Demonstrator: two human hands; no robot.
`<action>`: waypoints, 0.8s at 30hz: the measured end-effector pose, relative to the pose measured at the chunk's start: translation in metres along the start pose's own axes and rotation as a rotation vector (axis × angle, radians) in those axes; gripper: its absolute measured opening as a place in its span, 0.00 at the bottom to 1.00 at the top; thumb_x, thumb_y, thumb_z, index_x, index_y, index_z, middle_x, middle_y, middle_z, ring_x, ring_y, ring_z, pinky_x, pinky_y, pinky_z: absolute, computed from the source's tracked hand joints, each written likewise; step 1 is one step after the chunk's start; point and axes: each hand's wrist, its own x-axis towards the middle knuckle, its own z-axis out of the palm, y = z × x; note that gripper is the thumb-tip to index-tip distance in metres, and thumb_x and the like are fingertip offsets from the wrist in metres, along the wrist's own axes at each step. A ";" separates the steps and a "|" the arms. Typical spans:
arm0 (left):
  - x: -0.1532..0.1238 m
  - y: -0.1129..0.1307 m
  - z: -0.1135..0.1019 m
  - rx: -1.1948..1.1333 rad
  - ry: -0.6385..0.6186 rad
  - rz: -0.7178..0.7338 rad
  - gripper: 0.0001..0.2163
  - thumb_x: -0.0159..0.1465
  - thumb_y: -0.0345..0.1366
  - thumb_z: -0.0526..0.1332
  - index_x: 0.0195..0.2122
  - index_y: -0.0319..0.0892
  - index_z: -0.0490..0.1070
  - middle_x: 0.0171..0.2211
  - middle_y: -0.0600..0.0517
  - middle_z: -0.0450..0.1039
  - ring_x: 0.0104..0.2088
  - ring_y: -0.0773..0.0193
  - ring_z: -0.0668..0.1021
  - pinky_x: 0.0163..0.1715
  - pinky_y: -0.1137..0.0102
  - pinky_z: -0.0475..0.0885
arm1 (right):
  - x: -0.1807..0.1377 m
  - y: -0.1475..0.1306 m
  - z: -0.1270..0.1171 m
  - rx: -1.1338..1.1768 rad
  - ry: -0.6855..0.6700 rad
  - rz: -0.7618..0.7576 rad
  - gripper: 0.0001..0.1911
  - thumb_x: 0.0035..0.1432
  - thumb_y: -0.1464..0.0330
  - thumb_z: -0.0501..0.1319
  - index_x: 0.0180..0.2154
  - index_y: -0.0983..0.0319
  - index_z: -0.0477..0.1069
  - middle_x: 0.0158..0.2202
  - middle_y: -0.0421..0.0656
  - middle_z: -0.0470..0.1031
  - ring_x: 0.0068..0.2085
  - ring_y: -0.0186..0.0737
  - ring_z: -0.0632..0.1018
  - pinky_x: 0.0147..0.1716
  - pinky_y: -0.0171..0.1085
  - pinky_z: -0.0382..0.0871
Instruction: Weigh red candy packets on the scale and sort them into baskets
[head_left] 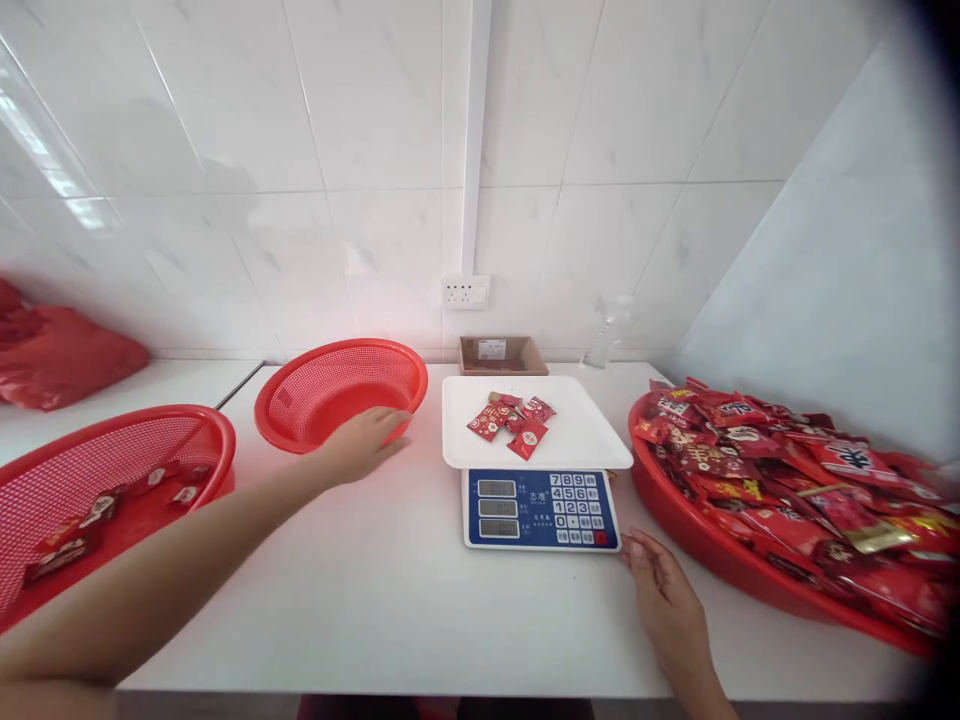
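My left hand [366,445] reaches over the near right rim of a red plastic mesh basket [341,352], its fingers stretched out and holding nothing. Whether it touches the rim I cannot tell. My right hand [670,600] is beside the front right corner of a digital scale [541,510], fingers loosely bent and apart, with the fingertips at the scale's edge. Nothing shows in its grasp. On the scale's white tray [469,450] lie several small red snack packets [528,438] in a loose cluster. The digits on the scale's displays are too faint to read.
A red basin [675,525] heaped with red snack packets [780,470] stands at the right. Another mesh basket [217,430] with several packets sits at the left. Behind are a red bag [71,350], a shallow cardboard box [502,355], a clear bottle [602,340] and a wall socket [466,292].
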 end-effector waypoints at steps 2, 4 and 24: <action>0.026 0.032 0.011 -0.031 0.032 0.129 0.22 0.66 0.48 0.48 0.57 0.45 0.61 0.57 0.45 0.64 0.57 0.53 0.66 0.55 0.59 0.62 | 0.001 0.002 0.000 -0.012 0.001 -0.009 0.29 0.50 0.46 0.57 0.46 0.60 0.69 0.47 0.49 0.74 0.44 0.48 0.76 0.49 0.46 0.67; 0.055 0.061 0.025 -0.065 0.046 0.195 0.21 0.65 0.45 0.50 0.58 0.43 0.61 0.57 0.44 0.64 0.58 0.53 0.65 0.56 0.60 0.61 | 0.001 0.005 0.000 -0.022 0.005 -0.006 0.29 0.50 0.46 0.57 0.46 0.60 0.69 0.46 0.49 0.75 0.44 0.48 0.76 0.48 0.46 0.67; 0.082 -0.006 0.009 0.080 0.370 -0.238 0.21 0.62 0.27 0.48 0.57 0.39 0.61 0.52 0.39 0.67 0.52 0.49 0.69 0.47 0.58 0.66 | 0.001 -0.010 0.000 -0.033 0.019 -0.001 0.31 0.49 0.45 0.55 0.45 0.62 0.69 0.40 0.48 0.76 0.39 0.45 0.76 0.43 0.44 0.68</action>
